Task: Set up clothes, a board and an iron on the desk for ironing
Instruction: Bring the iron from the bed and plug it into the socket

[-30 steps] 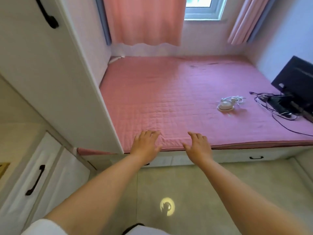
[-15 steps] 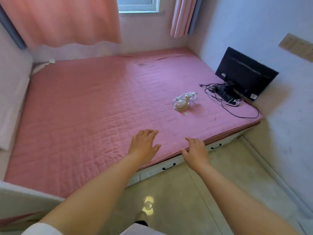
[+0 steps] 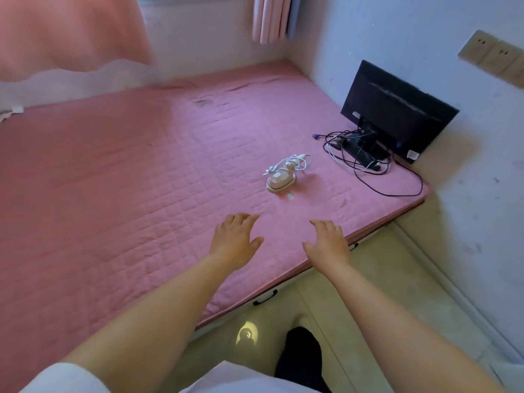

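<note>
A small white iron (image 3: 280, 179) with its coiled white cord lies on the pink quilted mat (image 3: 119, 177) of a raised platform, right of centre. My left hand (image 3: 234, 239) is stretched out over the mat, fingers apart, holding nothing, a short way in front of the iron. My right hand (image 3: 327, 245) is open too, above the mat's front edge, a little right of the iron. No clothes or board are in view.
A black monitor (image 3: 395, 109) leans against the right wall with a tangle of cables (image 3: 357, 154) before it. Drawer handles (image 3: 265, 297) sit under the platform's edge. Pink curtains (image 3: 65, 32) hang at the back. Wall sockets (image 3: 493, 58) are at upper right. Tiled floor lies below.
The view has swung right and closer: the wardrobe has left the frame and the iron and monitor now sit nearer. Both hands stay open and have moved out over the mat toward the iron.
</note>
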